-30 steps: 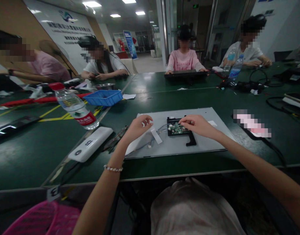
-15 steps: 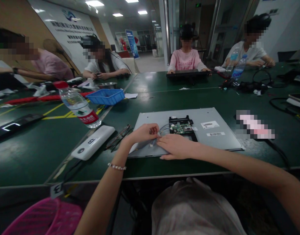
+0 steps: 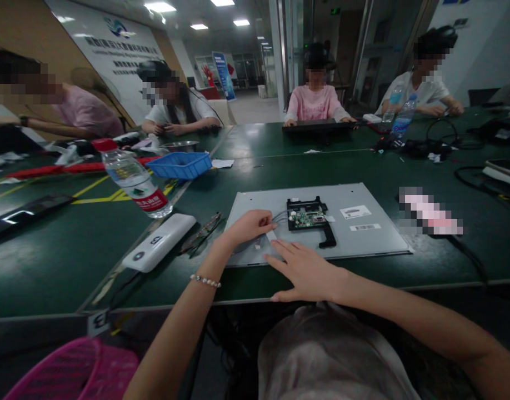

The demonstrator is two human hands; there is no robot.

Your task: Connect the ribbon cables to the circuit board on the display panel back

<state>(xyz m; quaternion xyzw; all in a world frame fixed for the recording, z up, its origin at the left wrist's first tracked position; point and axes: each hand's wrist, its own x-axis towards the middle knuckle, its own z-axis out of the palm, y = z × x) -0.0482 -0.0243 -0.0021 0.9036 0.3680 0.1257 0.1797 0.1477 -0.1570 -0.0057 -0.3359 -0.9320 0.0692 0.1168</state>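
Left hand (image 3: 253,225) curling, fingers narrowing at tape (image 3: 271,236); whether gripping, cannot tell. Right hand (image 3: 309,272) spreading fingers wide, fingertips reaching close to tape's near end. Tape lying over panel (image 3: 357,243), beside cables (image 3: 281,215), left of board (image 3: 305,218). Probably best: working lightly, keeping cables unstrained.

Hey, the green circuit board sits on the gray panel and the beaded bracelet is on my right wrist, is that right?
Not quite: the head view shows the beaded bracelet on your left wrist, not the right. The green circuit board does sit on the gray panel.
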